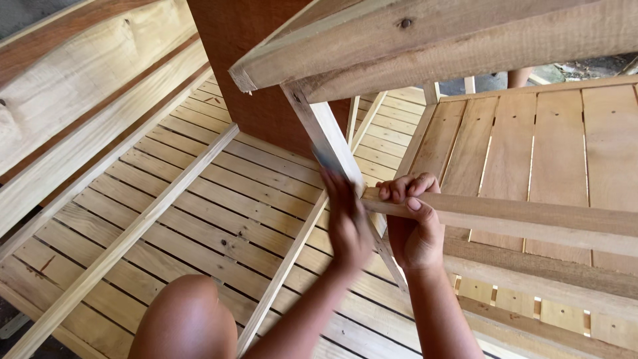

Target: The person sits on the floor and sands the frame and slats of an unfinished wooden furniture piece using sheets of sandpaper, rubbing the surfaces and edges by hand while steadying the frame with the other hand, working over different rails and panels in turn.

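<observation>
Knee (185, 319) nearest — slatted wooden floor (219, 199), plank wall (73, 100).

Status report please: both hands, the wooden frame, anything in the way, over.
Right hand gripping the horizontal rail at its end. Left hand, blurred, flat against the upright leg. Slatted panels underneath; nothing blocking the joint.

Pale, matt bare wood throughout — the slatted panels (219, 199) look smooth, the upright leg (325, 133) and rail (531, 219) rougher-sawn. Behind stands a reddish-brown board (259, 80) — flat, dull.
</observation>
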